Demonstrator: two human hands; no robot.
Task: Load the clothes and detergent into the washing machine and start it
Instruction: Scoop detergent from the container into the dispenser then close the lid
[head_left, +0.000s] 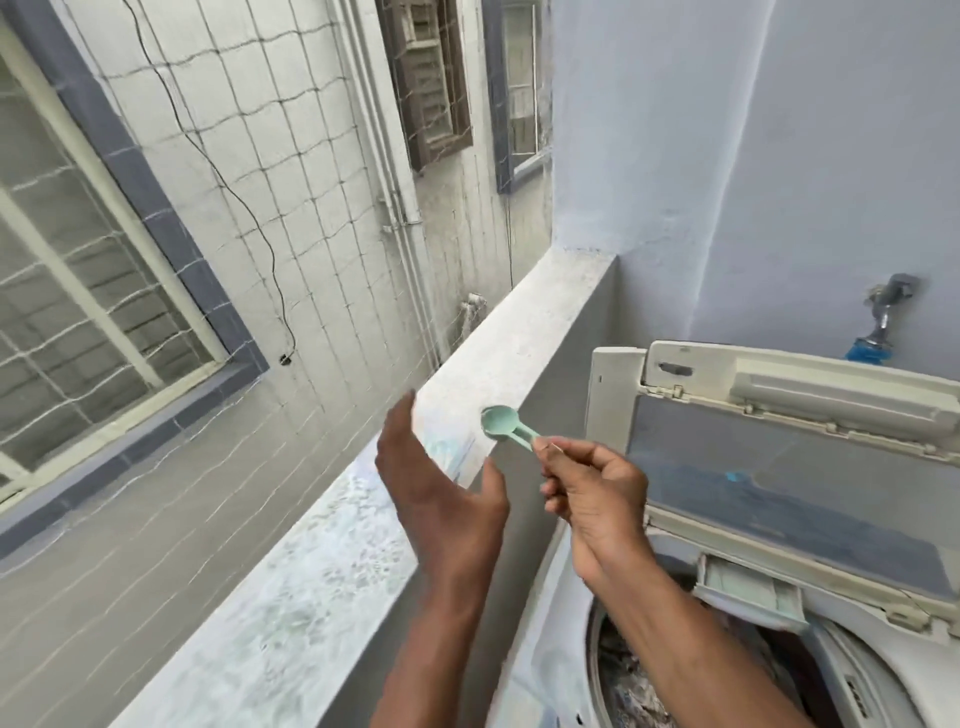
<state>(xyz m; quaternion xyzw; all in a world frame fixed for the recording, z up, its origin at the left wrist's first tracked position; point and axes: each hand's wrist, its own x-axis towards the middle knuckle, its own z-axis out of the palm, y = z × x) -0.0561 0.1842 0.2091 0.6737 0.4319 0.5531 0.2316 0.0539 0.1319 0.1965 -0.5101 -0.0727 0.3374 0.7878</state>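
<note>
My right hand (592, 493) pinches the handle of a small mint-green detergent scoop (501, 423), its bowl held above the parapet ledge. My left hand (436, 483) hovers just left of the scoop, fingers straight and thumb spread, holding nothing. The top-loading washing machine (883, 670) stands at the lower right with its lid (779, 467) raised. Clothes (628, 675) lie in the drum. A small detergent drawer (748, 587) is pulled out under the lid.
A white, weathered parapet ledge (519, 332) runs diagonally left of the machine. Beyond it is a safety net and a neighbouring building's wall with windows. A tap (883, 312) with a blue fitting sticks out of the pale wall behind the machine.
</note>
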